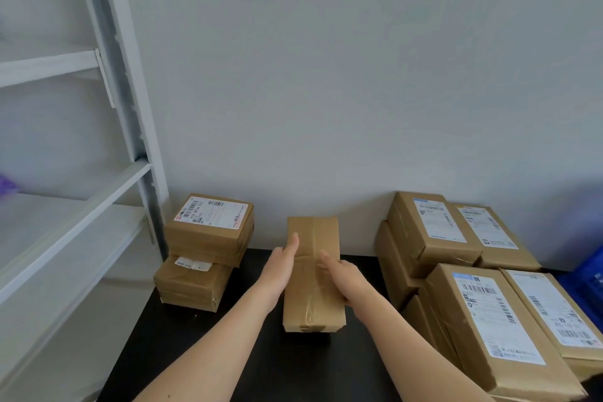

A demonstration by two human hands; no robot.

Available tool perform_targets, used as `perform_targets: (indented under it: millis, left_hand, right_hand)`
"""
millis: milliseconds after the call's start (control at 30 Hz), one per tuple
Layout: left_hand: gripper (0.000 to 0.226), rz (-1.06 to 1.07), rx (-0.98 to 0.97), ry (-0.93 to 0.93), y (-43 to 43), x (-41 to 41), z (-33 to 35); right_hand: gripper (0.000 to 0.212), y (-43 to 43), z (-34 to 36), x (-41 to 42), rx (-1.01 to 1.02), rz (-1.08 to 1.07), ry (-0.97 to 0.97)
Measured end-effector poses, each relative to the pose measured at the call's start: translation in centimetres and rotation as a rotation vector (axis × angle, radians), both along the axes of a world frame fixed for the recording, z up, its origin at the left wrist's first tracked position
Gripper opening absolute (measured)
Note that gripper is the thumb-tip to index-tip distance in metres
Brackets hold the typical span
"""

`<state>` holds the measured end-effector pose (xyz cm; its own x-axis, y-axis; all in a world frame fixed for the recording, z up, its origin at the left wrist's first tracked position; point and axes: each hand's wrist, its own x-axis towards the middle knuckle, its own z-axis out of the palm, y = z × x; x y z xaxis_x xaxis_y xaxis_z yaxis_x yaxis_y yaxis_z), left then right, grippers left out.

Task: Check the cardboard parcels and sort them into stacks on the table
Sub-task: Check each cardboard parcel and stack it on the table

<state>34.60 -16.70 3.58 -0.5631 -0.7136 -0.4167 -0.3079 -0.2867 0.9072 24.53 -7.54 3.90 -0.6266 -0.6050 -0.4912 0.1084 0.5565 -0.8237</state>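
Step in hand is the check: plain taped parcel (314, 305) is held by both hands, label side not in view. It sits right of the two-high labelled stack (208, 240), over the black surface (195, 352). Can't tell if its near end touches down.

- Left hand (283, 259) grips the left edge, right hand (343, 278) the right, fingers (326, 258) curled onto the top.
- Bigger labelled stacks (456, 271) are further right of that stack.

Next move probably calls for flipping it to find a label, then picking a stack.
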Motion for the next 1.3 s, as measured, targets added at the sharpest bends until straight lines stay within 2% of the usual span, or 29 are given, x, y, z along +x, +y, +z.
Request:
perform_targets:
  millis: [167,267,400,567,767,867,1067,1300]
  left_hand:
    - [0.071,0.071,0.127,0.161,0.2,0.1,0.6]
    - [0.072,0.116,0.188,0.195,0.1,0.0,1.0]
    - [0.057,0.160,0.225,0.246,0.0,0.1,0.8]
    - [0.050,0.209,0.090,0.217,0.2,0.0,0.4]
    - [0.046,0.219,-0.135,0.167,0.0,0.0,0.3]
    - [0.042,0.179,-0.220,0.106,0.0,-0.1,0.1]
    - [0.060,0.093,-0.265,0.041,0.0,-0.1,-0.6]
    - [0.064,0.097,-0.243,0.038,-0.3,-0.2,-1.0]
  right_hand:
    - [0.069,0.4,0.8,-0.1,-0.051,-0.039,0.082]
    - [0.072,0.7,0.9,-0.3,-0.095,-0.080,0.088]
    - [0.076,0.9,1.1,-0.5,-0.174,-0.188,0.062]
    - [0.077,0.8,0.8,-0.5,-0.174,-0.245,0.078]
    - [0.055,0.4,0.4,-0.3,-0.123,-0.228,0.148]
    - [0.055,0.4,0.3,0.1,-0.099,-0.163,0.133]
    - [0.059,0.2,-0.2,0.6,-0.099,-0.097,0.126]
    - [0.058,-0.2,-0.6,0.4,-0.079,-0.102,0.126]
